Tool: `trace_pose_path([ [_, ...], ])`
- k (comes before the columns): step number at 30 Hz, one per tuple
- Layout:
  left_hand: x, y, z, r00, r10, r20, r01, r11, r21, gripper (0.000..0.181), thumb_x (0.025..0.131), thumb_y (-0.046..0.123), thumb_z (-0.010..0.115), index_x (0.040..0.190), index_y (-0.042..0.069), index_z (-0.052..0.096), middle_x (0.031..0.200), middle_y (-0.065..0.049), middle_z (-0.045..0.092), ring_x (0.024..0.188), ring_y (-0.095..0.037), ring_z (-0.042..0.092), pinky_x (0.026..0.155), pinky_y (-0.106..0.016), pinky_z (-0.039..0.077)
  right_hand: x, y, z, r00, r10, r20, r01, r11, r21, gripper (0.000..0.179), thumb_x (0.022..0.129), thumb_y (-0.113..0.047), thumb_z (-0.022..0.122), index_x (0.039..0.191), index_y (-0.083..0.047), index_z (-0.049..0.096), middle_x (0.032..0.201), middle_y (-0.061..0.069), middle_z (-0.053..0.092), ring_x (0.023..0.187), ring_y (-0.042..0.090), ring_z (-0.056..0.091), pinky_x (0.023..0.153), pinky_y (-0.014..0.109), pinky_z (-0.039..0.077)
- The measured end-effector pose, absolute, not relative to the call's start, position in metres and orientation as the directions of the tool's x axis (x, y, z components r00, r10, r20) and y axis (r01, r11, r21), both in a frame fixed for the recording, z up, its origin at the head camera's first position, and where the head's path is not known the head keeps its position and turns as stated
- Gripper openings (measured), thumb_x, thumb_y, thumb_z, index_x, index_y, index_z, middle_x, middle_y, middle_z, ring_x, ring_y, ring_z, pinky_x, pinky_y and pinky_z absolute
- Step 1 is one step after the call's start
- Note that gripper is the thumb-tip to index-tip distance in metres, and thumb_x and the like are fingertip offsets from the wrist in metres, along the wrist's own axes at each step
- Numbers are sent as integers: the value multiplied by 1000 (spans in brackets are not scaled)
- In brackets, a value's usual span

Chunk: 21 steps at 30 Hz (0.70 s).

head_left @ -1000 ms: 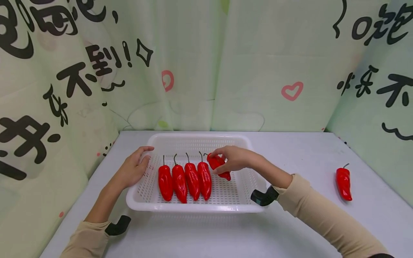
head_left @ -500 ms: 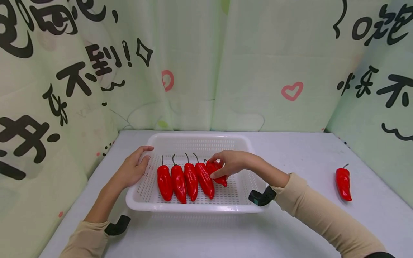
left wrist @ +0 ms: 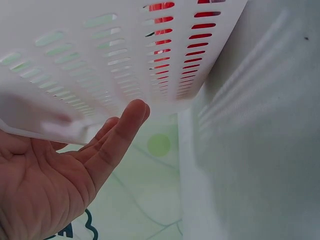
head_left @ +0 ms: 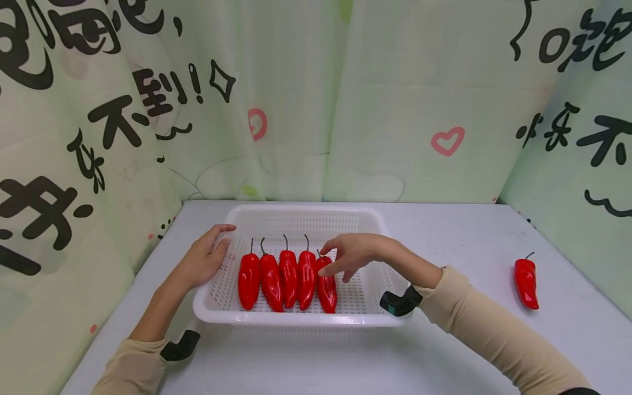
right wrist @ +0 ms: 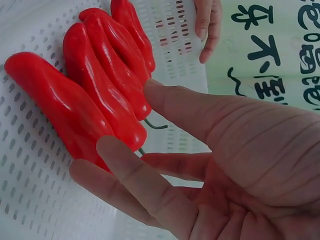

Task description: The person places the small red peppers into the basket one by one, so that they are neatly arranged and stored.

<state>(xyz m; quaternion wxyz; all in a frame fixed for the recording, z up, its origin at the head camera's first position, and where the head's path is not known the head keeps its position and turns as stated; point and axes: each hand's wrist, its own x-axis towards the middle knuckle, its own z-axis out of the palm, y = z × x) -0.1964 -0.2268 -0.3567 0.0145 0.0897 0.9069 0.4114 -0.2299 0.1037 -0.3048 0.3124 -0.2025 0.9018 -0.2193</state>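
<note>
Several glossy red chili peppers [head_left: 270,282] lie side by side in a white perforated plastic basket [head_left: 296,319], stems toward the far side. My right hand [head_left: 357,252] hovers at the rightmost pepper [head_left: 327,291], fingers spread and relaxed, with nothing pinched. In the right wrist view its fingertips [right wrist: 107,145] overlap that pepper's stem end. My left hand [head_left: 204,258] holds the basket's left rim, thumb and forefinger over the edge. From the left wrist view, other fingers [left wrist: 117,142] of it extend beneath the rim along the outer wall.
One more red chili pepper [head_left: 525,282] lies on the white table [head_left: 459,236] at the right. A pale green curtain [head_left: 385,109] with black lettering and pink hearts encloses the back and sides.
The pepper in my right hand has been lowered, straightened beside the others and let go. The other peppers have shifted slightly. My left hand stays at the rim.
</note>
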Motion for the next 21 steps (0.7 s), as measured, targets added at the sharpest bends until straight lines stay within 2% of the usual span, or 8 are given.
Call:
trace_pose_path([
  [6, -197, -227, -357, -983, 176, 48, 151, 645, 749, 47, 108, 19, 42, 153, 6, 37, 149, -29, 47, 123, -46, 57, 93, -59, 55, -233, 104, -302, -741, -516, -430, -262, 812, -522, 61, 92, -29, 75, 143, -4, 55, 116, 15, 70, 81, 21, 75, 81, 38, 63],
  [14, -197, -226, -357, -983, 178, 52, 155, 637, 755, 47, 108, 19, 43, 153, 6, 36, 148, -28, 47, 121, -45, 59, 93, -57, 56, -229, 109, -286, -806, -545, -231, -387, 780, -491, 56, 95, -31, 72, 141, -4, 58, 115, 16, 72, 73, 14, 73, 74, 33, 64],
  [21, -195, -226, -356, -982, 177, 58, 160, 643, 749, 48, 108, 19, 43, 153, 6, 36, 150, -28, 46, 125, -46, 56, 96, -58, 54, -219, 123, -272, -845, -524, -104, -407, 757, -512, 54, 95, -31, 72, 140, -5, 58, 118, 17, 71, 75, 15, 73, 72, 32, 63],
])
